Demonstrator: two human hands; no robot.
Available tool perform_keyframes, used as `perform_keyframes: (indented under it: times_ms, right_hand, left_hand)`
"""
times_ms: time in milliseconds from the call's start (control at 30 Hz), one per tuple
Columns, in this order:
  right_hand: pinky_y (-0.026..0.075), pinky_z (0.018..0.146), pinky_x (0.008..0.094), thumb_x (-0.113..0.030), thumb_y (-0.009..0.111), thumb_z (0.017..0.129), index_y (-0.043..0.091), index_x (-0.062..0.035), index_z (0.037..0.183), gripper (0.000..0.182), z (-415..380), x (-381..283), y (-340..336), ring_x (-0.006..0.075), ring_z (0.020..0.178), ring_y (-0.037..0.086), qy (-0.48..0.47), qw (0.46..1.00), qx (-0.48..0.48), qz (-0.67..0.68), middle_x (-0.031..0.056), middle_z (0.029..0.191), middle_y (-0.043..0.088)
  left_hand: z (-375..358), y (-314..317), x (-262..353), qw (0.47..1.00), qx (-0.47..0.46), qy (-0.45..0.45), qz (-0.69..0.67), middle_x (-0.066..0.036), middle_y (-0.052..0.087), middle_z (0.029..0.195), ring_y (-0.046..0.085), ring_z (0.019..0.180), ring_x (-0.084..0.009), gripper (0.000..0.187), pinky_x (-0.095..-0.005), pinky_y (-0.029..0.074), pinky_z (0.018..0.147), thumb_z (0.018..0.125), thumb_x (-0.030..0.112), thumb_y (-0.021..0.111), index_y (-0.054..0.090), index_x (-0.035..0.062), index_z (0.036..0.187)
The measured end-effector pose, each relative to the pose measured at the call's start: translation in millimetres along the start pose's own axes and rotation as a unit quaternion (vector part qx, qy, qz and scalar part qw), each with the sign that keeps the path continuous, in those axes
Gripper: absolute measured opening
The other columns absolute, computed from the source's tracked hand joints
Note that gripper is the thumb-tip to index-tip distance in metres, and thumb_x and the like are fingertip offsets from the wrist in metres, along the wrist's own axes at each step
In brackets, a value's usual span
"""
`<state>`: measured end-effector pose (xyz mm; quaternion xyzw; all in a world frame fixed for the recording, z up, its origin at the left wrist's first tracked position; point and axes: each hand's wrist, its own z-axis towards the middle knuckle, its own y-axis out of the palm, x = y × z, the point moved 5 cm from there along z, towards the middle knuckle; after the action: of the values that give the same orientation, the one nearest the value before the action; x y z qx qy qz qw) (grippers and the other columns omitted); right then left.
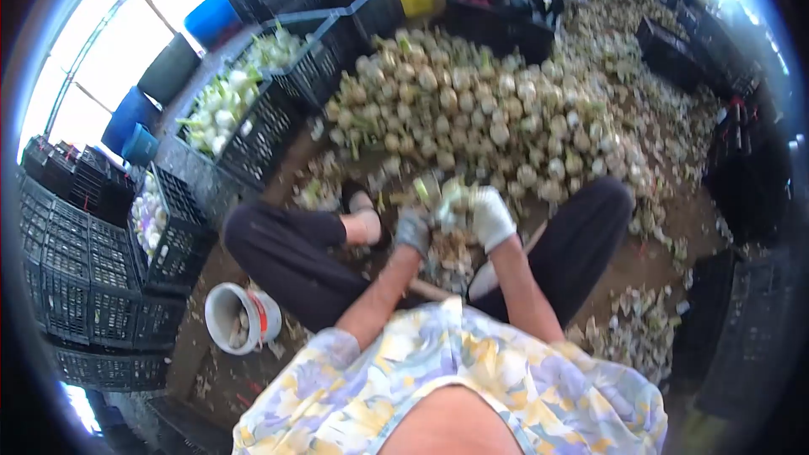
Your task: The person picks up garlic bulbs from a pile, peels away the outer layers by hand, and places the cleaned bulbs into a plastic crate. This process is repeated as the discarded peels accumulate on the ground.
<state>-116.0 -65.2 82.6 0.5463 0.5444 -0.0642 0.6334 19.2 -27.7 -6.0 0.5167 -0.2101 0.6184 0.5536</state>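
Observation:
I sit on the ground with my legs apart, both hands gloved. My left hand (pixel 413 229) and my right hand (pixel 490 216) meet in front of me around one pale fennel bulb (pixel 451 200) with green stalk stubs. The picture is blurred there, so I cannot make out any tool. Trimmings (pixel 451 254) lie heaped on the ground just under my hands. A big heap of fennel bulbs (pixel 472 109) spreads right beyond my hands.
Black plastic crates (pixel 253 122) filled with trimmed bulbs line the left side, with stacked empty crates (pixel 76 278) nearer. A white bucket (pixel 236 316) lies by my left knee. More black crates (pixel 742 202) stand on the right. Leaf scraps (pixel 632 329) litter the floor.

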Motion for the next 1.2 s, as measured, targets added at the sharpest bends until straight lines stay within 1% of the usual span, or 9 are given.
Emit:
perform_keyframes:
  times_ms: [67, 133, 233, 333, 467, 533, 667, 867, 1200]
  right_hand:
    - [0.048, 0.057, 0.0271, -0.004, 0.057, 0.072, 0.066, 0.0006, 0.083, 0.014, -0.4, -12.2, -8.5, 0.0157, 0.062, 0.06, -0.045, 0.997, 0.033, -0.045, 0.0053, 0.073, 0.064]
    - [0.046, 0.055, 0.0282, -0.005, 0.053, 0.071, 0.065, 0.001, 0.076, 0.014, 2.0, -24.8, -10.1, 0.0171, 0.057, 0.059, -0.118, 0.957, 0.06, -0.258, 0.0087, 0.065, 0.063]
    - [0.045, 0.056, 0.0364, -0.011, 0.055, 0.064, 0.062, 0.001, 0.074, 0.017, 21.9, -9.7, -14.0, 0.0333, 0.058, 0.056, -0.196, 0.749, 0.125, -0.62, 0.0228, 0.066, 0.057]
    - [0.046, 0.062, 0.0411, -0.02, 0.058, 0.067, 0.063, 0.0007, 0.078, 0.024, 29.0, 18.5, -37.8, 0.0383, 0.068, 0.057, -0.086, 0.694, 0.215, -0.682, 0.0214, 0.066, 0.059]
    - [0.041, 0.09, 0.0397, -0.011, 0.054, 0.071, 0.053, -0.0105, 0.114, 0.043, 37.1, 58.1, -32.6, 0.0372, 0.107, 0.048, 0.122, 0.646, -0.037, -0.753, 0.0243, 0.117, 0.048]
    - [0.043, 0.086, 0.0376, -0.007, 0.051, 0.07, 0.051, -0.007, 0.114, 0.044, 29.0, 40.1, -20.2, 0.0352, 0.1, 0.053, -0.025, 0.648, 0.026, -0.761, 0.0223, 0.107, 0.054]
    - [0.049, 0.077, 0.029, -0.004, 0.058, 0.074, 0.051, -0.0016, 0.114, 0.041, 20.5, 4.5, -2.6, 0.019, 0.09, 0.059, -0.055, 0.944, -0.026, -0.323, 0.011, 0.101, 0.06]
    - [0.051, 0.066, 0.0262, -0.018, 0.067, 0.075, 0.053, 0.0003, 0.109, 0.041, 17.4, 24.9, 28.9, 0.0132, 0.082, 0.059, 0.045, 0.966, 0.044, -0.252, 0.0081, 0.096, 0.06]
    - [0.052, 0.068, 0.0301, -0.005, 0.06, 0.075, 0.048, 0.0053, 0.113, 0.042, 23.1, 44.1, -3.6, 0.0203, 0.079, 0.06, 0.097, 0.989, 0.092, -0.058, 0.0142, 0.098, 0.059]
  left_hand:
    - [7.8, 28.4, 71.1, 0.969, 0.078, -0.225, -0.072, -0.001, 0.058, 0.093, 0.056, 0.078, -0.0125, 0.023, -0.0273, 0.05, 0.063, 0.081, 0.021, 0.062, 0.056, 0.0102, 0.101]
    - [12.8, 27.1, 64.2, 0.966, 0.098, -0.21, -0.113, -0.001, 0.059, 0.083, 0.057, 0.072, -0.0137, 0.02, -0.0283, 0.051, 0.06, 0.079, 0.021, 0.064, 0.059, 0.0089, 0.093]
    - [2.1, 23.0, 64.1, 0.947, 0.127, -0.276, -0.104, -0.007, 0.059, 0.084, 0.059, 0.071, -0.0165, 0.024, -0.0292, 0.053, 0.056, 0.08, 0.025, 0.063, 0.058, 0.0054, 0.094]
    - [6.5, 2.8, 64.9, 0.923, 0.004, -0.361, -0.129, -0.012, 0.058, 0.094, 0.06, 0.072, -0.0223, 0.045, -0.0299, 0.054, 0.057, 0.079, 0.035, 0.061, 0.051, 0.0016, 0.106]
    - [9.6, -7.7, 65.4, 0.889, 0.035, -0.344, -0.299, -0.014, 0.056, 0.097, 0.06, 0.079, -0.0317, 0.051, -0.0413, 0.054, 0.064, 0.077, 0.04, 0.061, 0.048, 0.0025, 0.109]
    - [8.2, -12.8, 66.2, 0.847, 0.072, -0.342, -0.401, -0.016, 0.057, 0.097, 0.059, 0.081, -0.0347, 0.05, -0.0456, 0.054, 0.067, 0.077, 0.041, 0.061, 0.05, 0.0028, 0.108]
    - [2.5, -22.2, 49.0, 0.782, 0.119, -0.375, -0.483, -0.016, 0.06, 0.095, 0.059, 0.083, -0.0322, 0.041, -0.0495, 0.052, 0.067, 0.08, 0.041, 0.058, 0.056, 0.0041, 0.097]
    - [9.6, -24.6, 32.4, 0.945, 0.142, -0.249, -0.156, -0.006, 0.059, 0.084, 0.058, 0.072, -0.0174, 0.024, -0.0309, 0.05, 0.067, 0.087, 0.027, 0.053, 0.056, 0.005, 0.096]
    - [-5.5, -21.2, 28.0, 0.803, 0.343, -0.356, -0.332, -0.003, 0.058, 0.083, 0.057, 0.079, -0.0188, 0.019, -0.0326, 0.05, 0.066, 0.08, 0.021, 0.062, 0.055, 0.0085, 0.093]
